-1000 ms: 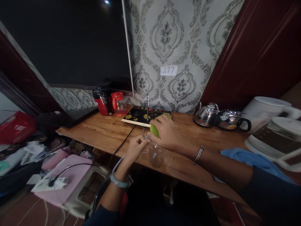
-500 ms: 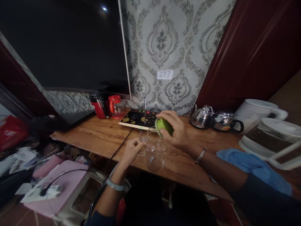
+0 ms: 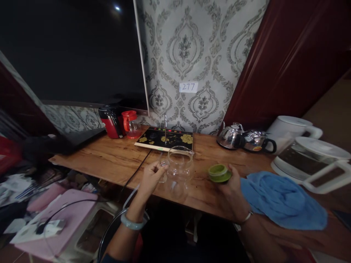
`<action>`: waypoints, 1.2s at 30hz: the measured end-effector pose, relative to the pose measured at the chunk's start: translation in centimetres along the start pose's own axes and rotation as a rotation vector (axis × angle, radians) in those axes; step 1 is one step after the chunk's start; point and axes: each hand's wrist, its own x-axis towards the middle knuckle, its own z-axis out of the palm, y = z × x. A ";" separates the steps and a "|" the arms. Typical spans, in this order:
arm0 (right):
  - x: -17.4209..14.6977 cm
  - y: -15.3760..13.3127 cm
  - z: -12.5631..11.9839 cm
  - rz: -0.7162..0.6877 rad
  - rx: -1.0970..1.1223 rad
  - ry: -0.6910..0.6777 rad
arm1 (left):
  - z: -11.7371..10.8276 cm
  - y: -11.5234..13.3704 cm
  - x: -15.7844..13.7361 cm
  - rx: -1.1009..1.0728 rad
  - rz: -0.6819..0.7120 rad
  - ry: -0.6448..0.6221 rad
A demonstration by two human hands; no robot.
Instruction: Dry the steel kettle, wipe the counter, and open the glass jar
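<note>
Glass jug [image 3: 179,166] in left hand [image 3: 150,178], green lid [image 3: 218,173] in right hand [image 3: 233,186].

left hand [image 3: 150,178]: fingers pinched together, wrist bent up, forearm rising from below | right hand [image 3: 232,186]: fingers curled closed, palm up, forearm coming from lower right

A lived-in home room: patterned wallpaper [image 3: 189,47], television [image 3: 71,51], kettles [image 3: 231,136] on a wooden table [image 3: 109,160].

The round green lid [image 3: 218,172] is off the clear glass jug [image 3: 179,167] now, carried right by the right hand [image 3: 232,186].
</note>
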 end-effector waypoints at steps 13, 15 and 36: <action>3.1 0.9 -6.3 -0.288 -0.348 0.123 | -0.1 1.0 -2.1 0.007 0.009 0.008; 3.3 0.9 -6.8 -0.339 -0.417 0.121 | -0.4 1.0 -2.4 -0.019 -0.008 -0.049; -10.3 6.6 4.6 -0.647 -1.008 -0.587 | 1.4 -1.5 -4.5 0.028 0.079 0.352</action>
